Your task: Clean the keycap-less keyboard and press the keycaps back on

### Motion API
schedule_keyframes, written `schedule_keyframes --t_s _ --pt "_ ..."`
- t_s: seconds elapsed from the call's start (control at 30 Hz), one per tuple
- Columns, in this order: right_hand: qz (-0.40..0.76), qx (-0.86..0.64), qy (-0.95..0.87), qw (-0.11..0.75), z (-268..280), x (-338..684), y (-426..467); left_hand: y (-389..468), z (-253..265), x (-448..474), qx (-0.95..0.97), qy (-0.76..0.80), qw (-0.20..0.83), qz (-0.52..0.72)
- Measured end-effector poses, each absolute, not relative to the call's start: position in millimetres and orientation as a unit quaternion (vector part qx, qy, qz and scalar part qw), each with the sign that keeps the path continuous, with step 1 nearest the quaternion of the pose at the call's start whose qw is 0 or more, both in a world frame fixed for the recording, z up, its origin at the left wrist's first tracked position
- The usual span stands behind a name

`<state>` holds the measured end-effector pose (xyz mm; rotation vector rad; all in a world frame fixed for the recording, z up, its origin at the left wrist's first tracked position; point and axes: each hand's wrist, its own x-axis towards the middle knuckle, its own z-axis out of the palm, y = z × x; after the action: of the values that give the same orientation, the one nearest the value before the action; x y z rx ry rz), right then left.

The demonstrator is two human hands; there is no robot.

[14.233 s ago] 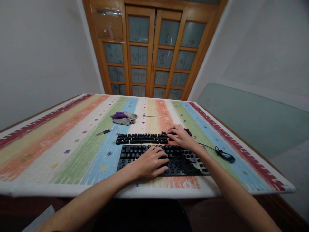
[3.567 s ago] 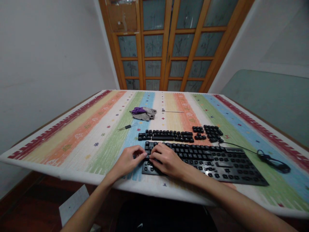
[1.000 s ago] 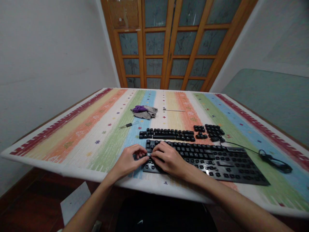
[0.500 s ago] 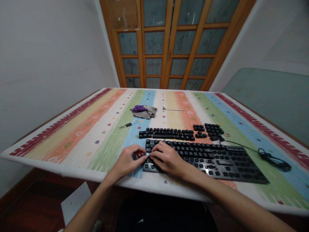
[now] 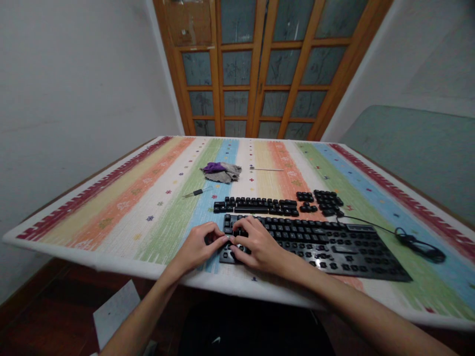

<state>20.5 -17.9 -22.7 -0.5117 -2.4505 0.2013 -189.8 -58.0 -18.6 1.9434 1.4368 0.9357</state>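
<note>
A black keyboard (image 5: 365, 257) lies along the table's near edge, with keycaps on its upper rows and bare switches over much of the lower part and right side. My left hand (image 5: 200, 245) is at its left end, thumb and index finger pinched together. My right hand (image 5: 259, 245) is over the left part of the keys, fingers bent, its fingertips meeting the left thumb tip. Something small and pale shows between the fingertips, too small to name. Just behind the keyboard, loose black keycaps (image 5: 265, 203) lie in rows, with more keycaps (image 5: 328, 201) grouped at the right.
A grey and purple cloth (image 5: 221, 172) lies farther back, a thin rod-like tool (image 5: 267, 169) to its right. Nearer is a small black tool with wire ends (image 5: 198, 192). The keyboard's coiled cable (image 5: 419, 245) rests at the right on the striped tablecloth (image 5: 122, 212).
Both hands stay at the keyboard's left end. The right fingers have shifted slightly and spread a little, and less of the pale spot between the fingertips shows now.
</note>
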Motion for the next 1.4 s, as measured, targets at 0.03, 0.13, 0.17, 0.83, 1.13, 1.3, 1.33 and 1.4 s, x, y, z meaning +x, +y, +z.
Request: schedule_keyframes --t_s 0.03,0.13,0.17,0.83,1.13,1.3,1.33,1.4 --pt "0.082 -0.199 -0.926 0.31 -22.8 20.8 -17.5 -56.9 -19.1 -190.0 0.717 0.535 0.278 0.348" --pt "0.097 -0.209 -0.923 0.309 -22.1 21.6 -16.0 -53.9 -19.8 -192.1 0.712 0.535 0.289 0.351" --pt "0.096 -0.208 -0.925 0.304 -21.6 21.7 -15.8 -53.2 -19.5 -192.9 0.714 0.533 0.29 0.35" --pt "0.051 -0.255 -0.896 0.359 -3.4 40.7 -0.7 3.2 23.3 -211.8 0.772 0.527 0.12 0.335" --pt "0.031 -0.275 -0.874 0.399 -3.5 51.6 3.0 81.5 17.8 -206.6 0.824 0.527 0.118 0.169" --pt "0.025 -0.277 -0.872 0.402 -2.9 53.5 4.4 91.1 4.8 -207.4 0.826 0.527 0.129 0.154" --pt "0.025 -0.277 -0.872 0.403 -2.7 53.5 4.6 91.6 2.7 -208.0 0.825 0.527 0.131 0.155" --pt "0.025 -0.276 -0.872 0.403 -2.4 53.3 4.7 92.1 0.0 -209.5 0.823 0.527 0.132 0.165"
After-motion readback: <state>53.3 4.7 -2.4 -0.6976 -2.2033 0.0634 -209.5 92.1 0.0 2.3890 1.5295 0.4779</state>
